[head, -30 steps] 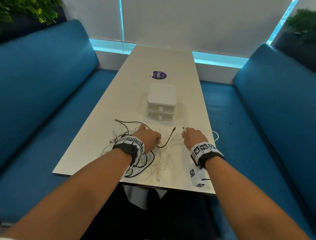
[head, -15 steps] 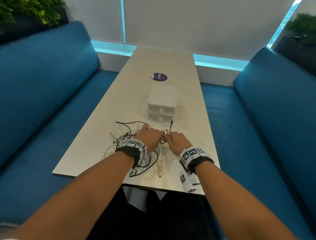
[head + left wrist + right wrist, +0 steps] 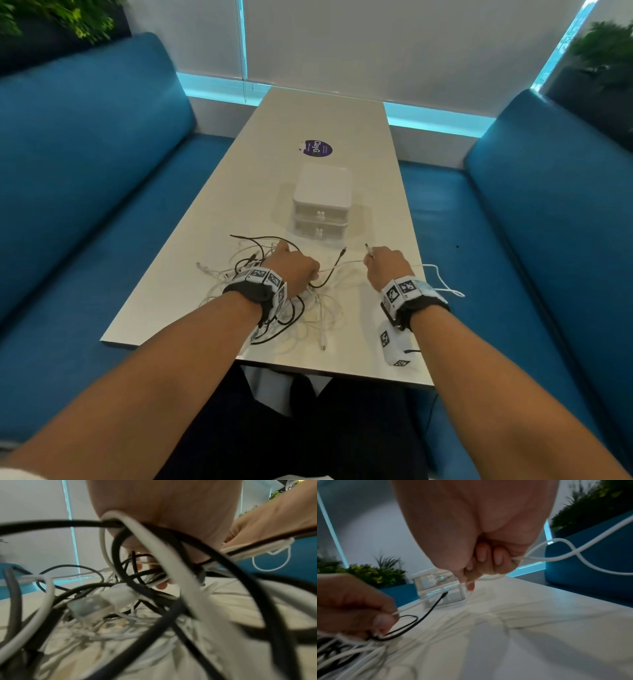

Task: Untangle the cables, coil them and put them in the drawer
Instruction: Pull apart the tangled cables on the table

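A tangle of black and white cables (image 3: 291, 308) lies near the front of the white table (image 3: 191, 274). My left hand (image 3: 294, 269) sits on the tangle and pinches a white cable (image 3: 346, 264) together with a black one (image 3: 330, 272). That white cable runs right into my right hand (image 3: 383, 262), which grips it in a fist; its plug sticks out above the fist and a loop (image 3: 442, 277) hangs past the table's right edge. In the right wrist view the curled fingers (image 3: 489, 559) hold the white cable (image 3: 573, 549). The small white drawer unit (image 3: 322, 205) stands behind the hands, both drawers closed.
A purple round sticker (image 3: 318, 148) lies farther back on the table. Blue sofas (image 3: 85, 178) flank the table on both sides. A white tagged device (image 3: 394, 344) rests by the front right edge. Plants stand behind the sofas.
My right hand moved next to the left hand half a second ago, then pulled away to the right, drawing the white cable out of the tangle. The left hand stayed on the pile.
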Tool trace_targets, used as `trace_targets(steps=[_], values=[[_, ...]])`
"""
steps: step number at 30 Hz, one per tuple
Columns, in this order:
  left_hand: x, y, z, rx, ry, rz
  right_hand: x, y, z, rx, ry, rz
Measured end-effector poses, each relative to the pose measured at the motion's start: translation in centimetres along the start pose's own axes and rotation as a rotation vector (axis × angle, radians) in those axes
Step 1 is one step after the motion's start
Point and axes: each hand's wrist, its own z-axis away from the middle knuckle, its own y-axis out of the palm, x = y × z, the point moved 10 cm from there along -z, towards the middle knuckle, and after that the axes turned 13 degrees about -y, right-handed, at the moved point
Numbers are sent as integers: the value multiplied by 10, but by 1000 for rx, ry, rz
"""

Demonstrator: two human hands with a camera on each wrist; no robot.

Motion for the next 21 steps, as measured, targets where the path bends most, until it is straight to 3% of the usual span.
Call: trace_targets(steps=[4, 8, 14, 21], values=[[-5, -3, 6, -28, -3, -12, 44, 2, 11, -65, -183, 5], [-15, -13, 8, -72, 31, -41, 78, 33, 11, 65, -344, -10], [-11, -15, 8, -144, 20, -45, 71, 33, 8, 75, -307, -82], [-4, -14, 12, -24, -26, -61, 36, 11, 8, 2, -168, 28]])
